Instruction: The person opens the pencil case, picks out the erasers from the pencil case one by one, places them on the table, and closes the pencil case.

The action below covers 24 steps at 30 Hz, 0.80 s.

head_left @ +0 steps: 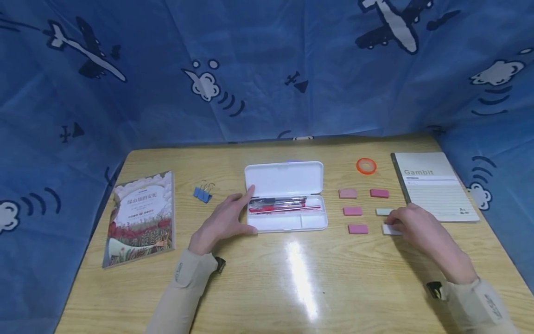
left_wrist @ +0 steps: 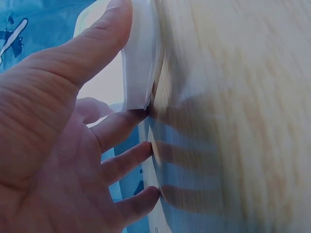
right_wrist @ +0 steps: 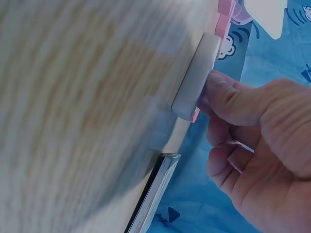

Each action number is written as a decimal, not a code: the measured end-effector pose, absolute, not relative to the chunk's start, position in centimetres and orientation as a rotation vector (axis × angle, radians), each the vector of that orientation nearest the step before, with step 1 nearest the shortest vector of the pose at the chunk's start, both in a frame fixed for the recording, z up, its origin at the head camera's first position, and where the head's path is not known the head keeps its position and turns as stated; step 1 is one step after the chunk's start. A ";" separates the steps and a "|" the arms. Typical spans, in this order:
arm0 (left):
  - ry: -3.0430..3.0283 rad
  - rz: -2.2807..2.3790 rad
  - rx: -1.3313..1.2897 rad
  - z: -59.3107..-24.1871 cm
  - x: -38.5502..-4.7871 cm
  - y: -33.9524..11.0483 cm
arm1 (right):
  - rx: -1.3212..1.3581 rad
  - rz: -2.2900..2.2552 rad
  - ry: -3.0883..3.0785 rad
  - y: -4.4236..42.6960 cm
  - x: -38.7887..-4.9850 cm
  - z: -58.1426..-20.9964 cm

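An open white pencil case [head_left: 283, 178] holds pens, among them a red pen [head_left: 267, 208]. My left hand [head_left: 227, 218] rests at its left end, the thumb along the front corner and the other fingers spread. In the left wrist view, the fingertips [left_wrist: 154, 193] reach down to the tabletop beside the case. On the right, my right hand [head_left: 421, 229] pinches a white eraser [right_wrist: 197, 77] between thumb and fingers; part of it is hidden in the head view. Just behind lies a pale green eraser [head_left: 383, 211]. Several pink erasers [head_left: 352, 211] lie in rows to the left of that hand.
A notebook [head_left: 438, 185] lies at the right, close to my right hand. Behind the erasers is an orange tape roll [head_left: 366, 166]. Blue binder clips [head_left: 203, 193] and a book [head_left: 142, 218] lie to the left. Blue cloth [head_left: 258, 69] hangs behind the table.
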<state>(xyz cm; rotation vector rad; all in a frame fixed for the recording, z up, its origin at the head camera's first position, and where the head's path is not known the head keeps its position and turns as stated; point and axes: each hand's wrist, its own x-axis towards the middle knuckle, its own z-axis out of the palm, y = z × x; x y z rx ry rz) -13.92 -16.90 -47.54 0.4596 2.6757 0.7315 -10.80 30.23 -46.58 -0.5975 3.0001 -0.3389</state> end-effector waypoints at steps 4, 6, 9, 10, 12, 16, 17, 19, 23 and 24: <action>2.678 0.735 0.454 -47.4 -14.0 -16.9 | -0.588 -0.346 3.002 30.1 -10.9 -46.5; 2.679 0.733 0.451 -47.3 -14.0 -16.9 | -0.577 -0.344 2.995 30.1 -11.0 -46.5; 2.682 0.725 0.448 -47.3 -14.0 -16.9 | -0.608 -0.351 3.006 29.9 -11.1 -46.2; 2.680 0.724 0.442 -47.3 -14.0 -16.8 | -0.631 -0.354 3.013 29.7 -11.2 -46.1; 2.674 0.726 0.427 -47.2 -13.9 -16.8 | -0.684 -0.375 3.035 29.0 -11.6 -45.6; 2.664 0.735 0.406 -47.2 -13.8 -16.8 | -0.779 -0.440 3.101 26.4 -12.8 -44.5; 2.667 0.734 0.410 -47.2 -13.8 -16.8 | -0.786 -0.464 3.114 25.6 -13.2 -44.3; 2.675 0.730 0.419 -47.3 -13.8 -16.8 | -0.815 -0.510 3.146 23.8 -14.0 -44.1; 2.681 0.717 0.435 -47.4 -13.9 -16.8 | -0.866 -0.611 3.174 20.5 -15.7 -44.0; 2.679 0.715 0.432 -47.4 -13.9 -16.7 | -0.876 -0.629 3.184 19.8 -16.2 -44.0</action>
